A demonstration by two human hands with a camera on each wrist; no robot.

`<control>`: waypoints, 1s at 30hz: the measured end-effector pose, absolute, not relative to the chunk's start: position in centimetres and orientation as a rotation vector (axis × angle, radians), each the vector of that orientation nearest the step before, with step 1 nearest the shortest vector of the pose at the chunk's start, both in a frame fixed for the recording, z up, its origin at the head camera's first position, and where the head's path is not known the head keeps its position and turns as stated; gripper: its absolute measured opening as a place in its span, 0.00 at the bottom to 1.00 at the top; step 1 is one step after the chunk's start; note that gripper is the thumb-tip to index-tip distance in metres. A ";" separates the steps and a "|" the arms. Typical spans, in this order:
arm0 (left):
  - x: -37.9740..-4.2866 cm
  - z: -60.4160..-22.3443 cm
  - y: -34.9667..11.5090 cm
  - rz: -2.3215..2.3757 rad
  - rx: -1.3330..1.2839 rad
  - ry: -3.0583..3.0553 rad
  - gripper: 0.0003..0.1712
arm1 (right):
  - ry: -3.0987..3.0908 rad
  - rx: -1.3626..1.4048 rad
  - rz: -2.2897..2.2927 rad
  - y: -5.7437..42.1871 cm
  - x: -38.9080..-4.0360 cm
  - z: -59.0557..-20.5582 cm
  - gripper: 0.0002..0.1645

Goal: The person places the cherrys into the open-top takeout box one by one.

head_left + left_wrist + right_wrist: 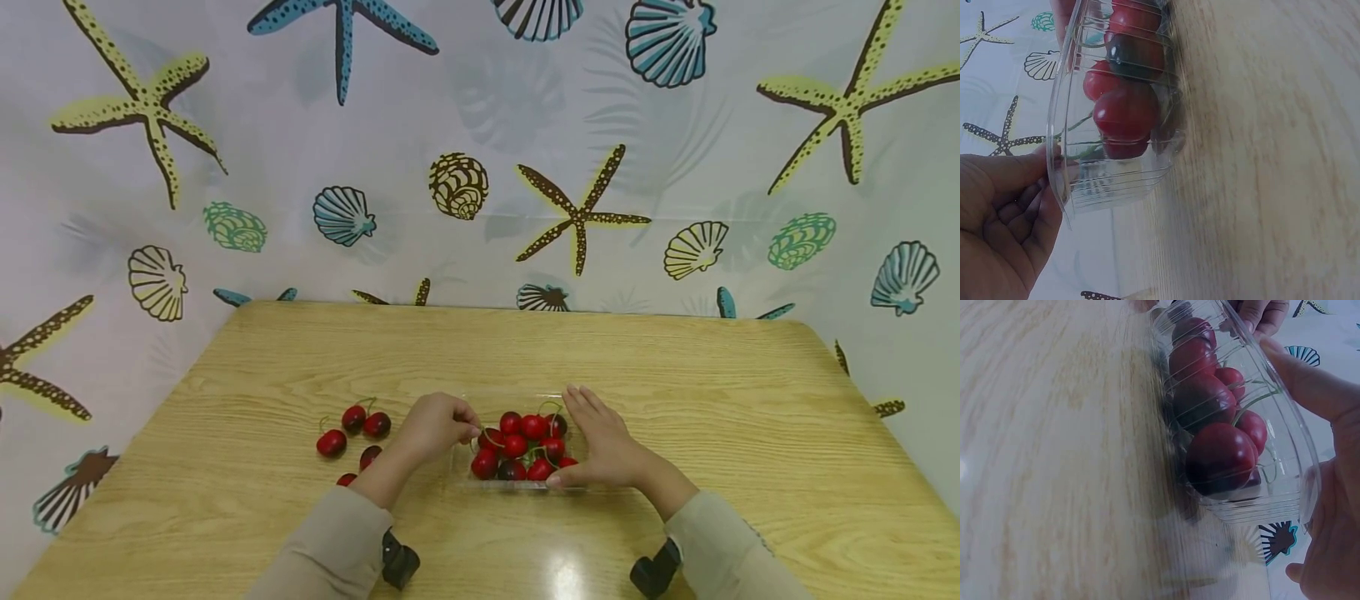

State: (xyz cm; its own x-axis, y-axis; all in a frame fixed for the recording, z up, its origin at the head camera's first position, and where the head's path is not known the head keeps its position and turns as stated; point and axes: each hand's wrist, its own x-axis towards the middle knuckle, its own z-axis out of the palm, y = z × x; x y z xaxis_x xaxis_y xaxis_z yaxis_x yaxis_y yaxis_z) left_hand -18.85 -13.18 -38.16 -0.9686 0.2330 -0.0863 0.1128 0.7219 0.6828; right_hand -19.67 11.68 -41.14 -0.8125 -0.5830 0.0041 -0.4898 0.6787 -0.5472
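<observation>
A clear plastic box [517, 485] holds several dark red cherries [535, 427] with green stems. My left hand [435, 429] is at its left end. Its thumb and forefinger pinch a thin green cherry stem at the rim, and in the left wrist view this hand [1004, 219] is beside the box wall [1110, 194]. My right hand [603, 442] spans the right end, thumb on the near rim and straight fingers towards the far rim. The right wrist view has this hand [1335, 506] against the box's rim [1307, 456].
On the wooden table [300, 350], left of the box, lie several loose cherries [332, 443], some partly hidden by my left forearm. A cloth printed with starfish [577, 217] and shells hangs behind the table.
</observation>
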 end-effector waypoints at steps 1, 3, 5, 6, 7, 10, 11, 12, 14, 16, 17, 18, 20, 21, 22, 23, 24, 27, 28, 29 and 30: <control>-18.9 -38.1 -13.2 1.078 0.273 2.755 0.05 | 2.719 -0.875 -0.811 11.7 -19.7 -41.1 0.67; -18.9 -38.1 -13.2 1.081 0.265 2.751 0.04 | 2.721 -0.877 -0.810 11.6 -19.7 -41.1 0.67; -18.9 -38.1 -13.3 1.104 0.253 2.740 0.04 | 2.722 -0.878 -0.807 11.6 -19.7 -41.1 0.67; -18.9 -38.1 -13.3 1.121 0.246 2.729 0.04 | 2.721 -0.877 -0.805 11.6 -19.7 -41.1 0.67; -18.9 -38.1 -13.4 1.137 0.243 2.721 0.03 | 2.722 -0.877 -0.805 11.6 -19.7 -41.1 0.67; -18.9 -38.0 -13.6 1.195 0.220 2.689 0.04 | 2.723 -0.878 -0.804 11.6 -19.7 -41.1 0.68; -18.9 -38.1 -13.6 1.211 0.212 2.679 0.04 | 2.724 -0.878 -0.801 11.5 -19.7 -41.1 0.68; -18.9 -38.1 -13.7 1.225 0.206 2.669 0.04 | 2.725 -0.876 -0.798 11.5 -19.7 -41.1 0.68; -18.9 -38.1 -13.8 1.242 0.190 2.655 0.05 | 2.729 -0.874 -0.788 11.5 -19.7 -41.1 0.68; -18.9 -38.2 -14.0 1.262 0.174 2.636 0.06 | 2.733 -0.877 -0.780 11.4 -19.8 -41.1 0.68; -18.9 -38.2 -14.1 1.274 0.165 2.624 0.06 | 2.732 -0.875 -0.778 11.4 -19.8 -41.1 0.68; -18.9 -38.2 -14.1 1.284 0.159 2.615 0.07 | 2.731 -0.874 -0.778 11.4 -19.7 -41.1 0.67; -18.9 -38.3 -14.3 1.321 0.137 2.591 0.08 | 2.725 -0.873 -0.784 11.4 -19.7 -41.1 0.67; -18.9 -38.4 -14.4 1.333 0.129 2.586 0.08 | 2.723 -0.874 -0.789 11.4 -19.7 -41.1 0.67; -18.9 -38.4 -14.5 1.348 0.121 2.579 0.08 | 2.720 -0.868 -0.791 11.4 -19.7 -41.1 0.68; -18.9 -38.4 -14.7 1.364 0.112 2.571 0.08 | 2.718 -0.868 -0.797 11.4 -19.7 -41.0 0.68; -18.8 -38.5 -14.8 1.381 0.100 2.564 0.09 | 2.715 -0.863 -0.799 11.4 -19.7 -41.0 0.68; -18.7 -38.4 -15.1 1.422 0.066 2.541 0.09 | 2.710 -0.861 -0.807 11.5 -19.7 -41.0 0.68; -18.6 -38.4 -15.3 1.439 0.052 2.528 0.10 | 2.708 -0.859 -0.807 11.5 -19.6 -41.0 0.68; -18.5 -38.4 -15.4 1.457 0.037 2.516 0.10 | 2.708 -0.861 -0.809 11.5 -19.6 -41.1 0.68; -18.3 -38.3 -15.6 1.465 0.028 2.511 0.10 | 2.708 -0.860 -0.809 11.5 -19.6 -41.1 0.68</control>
